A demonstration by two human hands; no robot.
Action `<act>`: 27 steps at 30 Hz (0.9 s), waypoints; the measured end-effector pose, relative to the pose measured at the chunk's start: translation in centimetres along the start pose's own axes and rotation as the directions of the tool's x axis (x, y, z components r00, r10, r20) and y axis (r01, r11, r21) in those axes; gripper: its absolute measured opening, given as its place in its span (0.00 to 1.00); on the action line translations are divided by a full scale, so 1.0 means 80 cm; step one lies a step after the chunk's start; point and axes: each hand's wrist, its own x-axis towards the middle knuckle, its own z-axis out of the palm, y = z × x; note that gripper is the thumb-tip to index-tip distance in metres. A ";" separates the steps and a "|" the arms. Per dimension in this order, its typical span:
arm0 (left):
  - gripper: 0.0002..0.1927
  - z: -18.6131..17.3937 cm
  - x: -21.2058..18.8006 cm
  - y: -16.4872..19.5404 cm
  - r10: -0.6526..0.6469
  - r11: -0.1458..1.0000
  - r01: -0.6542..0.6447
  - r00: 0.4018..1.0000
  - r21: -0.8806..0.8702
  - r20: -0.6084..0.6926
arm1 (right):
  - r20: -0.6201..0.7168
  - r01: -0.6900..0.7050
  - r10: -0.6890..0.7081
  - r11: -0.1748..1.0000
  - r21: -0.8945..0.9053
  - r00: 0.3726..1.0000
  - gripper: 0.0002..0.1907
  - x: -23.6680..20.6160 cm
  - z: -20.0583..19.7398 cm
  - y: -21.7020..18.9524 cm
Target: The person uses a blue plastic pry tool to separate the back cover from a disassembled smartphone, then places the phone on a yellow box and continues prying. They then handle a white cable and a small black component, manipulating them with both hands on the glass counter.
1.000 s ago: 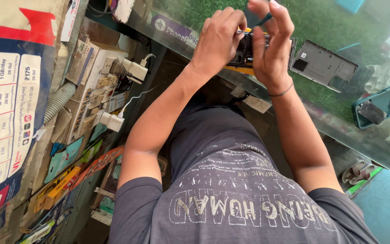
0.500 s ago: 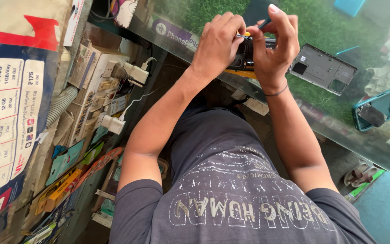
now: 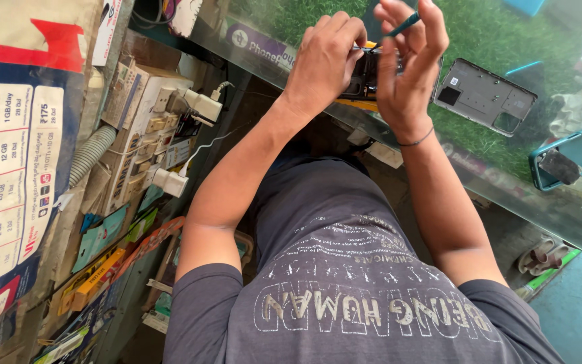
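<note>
- We see the dark phone (image 3: 365,74) held above the near edge of the glass counter (image 3: 291,30), both hands closed round it.
- Our left hand (image 3: 325,57) grips its left side; our right hand (image 3: 405,74) has its fingers pinched on a thin teal tool (image 3: 402,25).
- A grey back cover (image 3: 483,96) lies just right, apart.
- Open green counter stretches beyond; a teal tray (image 3: 570,158) sits far right.

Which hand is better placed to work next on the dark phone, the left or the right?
Probably the right. The right hand pinches the thin teal tool just above the dark phone, while the left hand grips the phone.
</note>
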 end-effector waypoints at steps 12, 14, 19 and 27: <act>0.06 0.000 0.008 -0.005 0.124 0.974 -0.141 0.987 0.180 0.101 | -0.152 -0.193 0.230 0.955 0.226 0.961 0.35 -0.022 -0.002 0.021; 0.07 0.005 0.014 -0.008 0.197 0.929 -0.232 0.970 0.288 0.145 | -0.171 -0.245 0.307 0.919 0.308 0.936 0.36 -0.021 -0.003 0.021; 0.03 0.011 0.027 -0.016 0.315 0.831 -0.403 0.909 0.385 0.273 | -0.232 -0.269 0.380 0.877 0.398 0.895 0.37 -0.019 0.000 0.025; 0.04 0.024 0.052 -0.018 0.334 0.660 -0.598 0.776 0.454 0.535 | -0.340 -0.196 0.324 0.912 0.362 0.883 0.38 -0.021 0.007 0.029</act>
